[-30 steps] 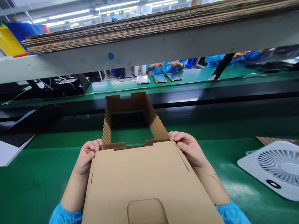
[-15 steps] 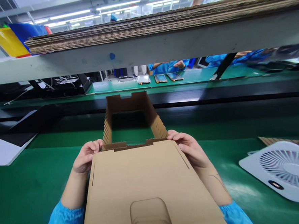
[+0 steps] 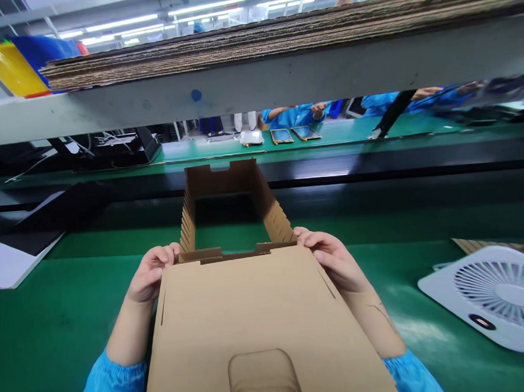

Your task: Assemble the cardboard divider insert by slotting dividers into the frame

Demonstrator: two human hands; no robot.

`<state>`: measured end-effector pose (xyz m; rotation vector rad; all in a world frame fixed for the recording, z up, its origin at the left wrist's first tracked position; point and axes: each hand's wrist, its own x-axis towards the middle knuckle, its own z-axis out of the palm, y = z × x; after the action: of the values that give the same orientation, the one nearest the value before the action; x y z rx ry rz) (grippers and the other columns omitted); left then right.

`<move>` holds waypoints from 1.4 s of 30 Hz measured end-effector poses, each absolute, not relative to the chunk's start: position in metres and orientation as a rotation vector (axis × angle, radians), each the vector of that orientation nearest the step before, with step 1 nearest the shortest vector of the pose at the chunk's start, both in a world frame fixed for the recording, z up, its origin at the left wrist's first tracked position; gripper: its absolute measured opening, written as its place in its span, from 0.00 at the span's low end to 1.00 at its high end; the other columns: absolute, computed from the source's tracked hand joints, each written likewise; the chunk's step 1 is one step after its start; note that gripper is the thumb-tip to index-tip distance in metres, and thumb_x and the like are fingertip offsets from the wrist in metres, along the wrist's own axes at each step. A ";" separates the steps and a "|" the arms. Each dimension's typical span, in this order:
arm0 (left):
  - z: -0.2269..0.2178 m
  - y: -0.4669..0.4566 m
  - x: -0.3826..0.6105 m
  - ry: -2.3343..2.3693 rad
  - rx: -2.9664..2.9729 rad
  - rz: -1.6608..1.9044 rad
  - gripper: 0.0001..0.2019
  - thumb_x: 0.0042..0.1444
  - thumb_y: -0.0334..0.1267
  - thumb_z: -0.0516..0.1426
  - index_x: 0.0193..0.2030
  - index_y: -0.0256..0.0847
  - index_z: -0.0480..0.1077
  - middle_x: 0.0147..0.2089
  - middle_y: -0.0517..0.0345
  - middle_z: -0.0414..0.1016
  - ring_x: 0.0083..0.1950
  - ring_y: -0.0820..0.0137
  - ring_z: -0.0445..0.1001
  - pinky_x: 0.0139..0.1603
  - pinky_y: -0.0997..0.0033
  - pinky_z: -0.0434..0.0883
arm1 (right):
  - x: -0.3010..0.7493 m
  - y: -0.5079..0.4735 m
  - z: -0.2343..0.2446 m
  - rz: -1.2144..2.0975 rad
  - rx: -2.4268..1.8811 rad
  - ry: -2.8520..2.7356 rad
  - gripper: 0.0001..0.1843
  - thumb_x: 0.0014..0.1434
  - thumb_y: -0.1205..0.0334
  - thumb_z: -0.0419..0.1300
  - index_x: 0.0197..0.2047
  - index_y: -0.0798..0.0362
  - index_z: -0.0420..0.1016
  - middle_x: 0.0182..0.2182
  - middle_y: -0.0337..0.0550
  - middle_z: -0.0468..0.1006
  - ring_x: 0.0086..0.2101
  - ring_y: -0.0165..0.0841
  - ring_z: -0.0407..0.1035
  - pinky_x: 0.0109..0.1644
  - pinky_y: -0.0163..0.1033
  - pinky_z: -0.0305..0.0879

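A brown cardboard box lies on the green table surface, its near flap spread flat toward me with a handle cut-out at the bottom. Its far part forms an open frame with notched side walls. My left hand grips the box's left corner where the flap meets the frame, fingers curled. My right hand grips the right corner the same way.
A white flat fan lies at the right. White and dark sheets lie at the left. A shelf overhead carries a stack of flat cardboard. Beyond it, people in blue sleeves work at another green bench with tablets.
Almost nothing has moved; the view and the box shift slightly, and both hands keep their hold on the corners.
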<state>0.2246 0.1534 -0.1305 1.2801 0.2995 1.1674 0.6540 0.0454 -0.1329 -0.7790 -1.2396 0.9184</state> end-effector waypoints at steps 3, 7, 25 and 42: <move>-0.131 0.154 0.225 0.305 1.279 1.173 0.12 0.55 0.47 0.73 0.42 0.48 0.82 0.32 0.57 0.67 0.53 0.58 0.72 0.57 0.59 0.67 | 0.654 0.045 -0.132 0.917 -0.787 -1.238 0.12 0.61 0.43 0.77 0.41 0.38 0.87 0.36 0.43 0.83 0.54 0.45 0.72 0.67 0.54 0.66; -0.132 0.154 0.226 0.348 1.261 1.194 0.13 0.52 0.48 0.74 0.40 0.47 0.81 0.30 0.57 0.65 0.52 0.56 0.72 0.57 0.56 0.68 | 0.654 0.045 -0.132 0.903 -0.831 -1.210 0.14 0.58 0.41 0.78 0.40 0.39 0.87 0.36 0.45 0.83 0.53 0.48 0.73 0.69 0.59 0.66; -0.124 0.149 0.232 0.396 1.218 1.200 0.17 0.51 0.50 0.74 0.34 0.44 0.75 0.28 0.60 0.60 0.48 0.58 0.71 0.54 0.57 0.69 | 0.654 0.047 -0.135 0.906 -0.849 -1.173 0.16 0.55 0.40 0.79 0.38 0.40 0.87 0.34 0.46 0.81 0.52 0.50 0.73 0.71 0.62 0.64; -0.122 0.148 0.230 0.765 1.010 1.251 0.21 0.45 0.51 0.80 0.34 0.44 0.78 0.41 0.53 0.83 0.45 0.57 0.83 0.51 0.52 0.80 | 0.645 0.044 -0.130 0.921 -0.944 -1.024 0.19 0.54 0.40 0.80 0.36 0.44 0.84 0.46 0.46 0.83 0.50 0.45 0.78 0.56 0.50 0.75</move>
<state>0.2296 0.1482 -0.1224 1.0105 0.7654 1.2510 0.6454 0.0438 -0.1299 -0.9445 -1.0237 0.9211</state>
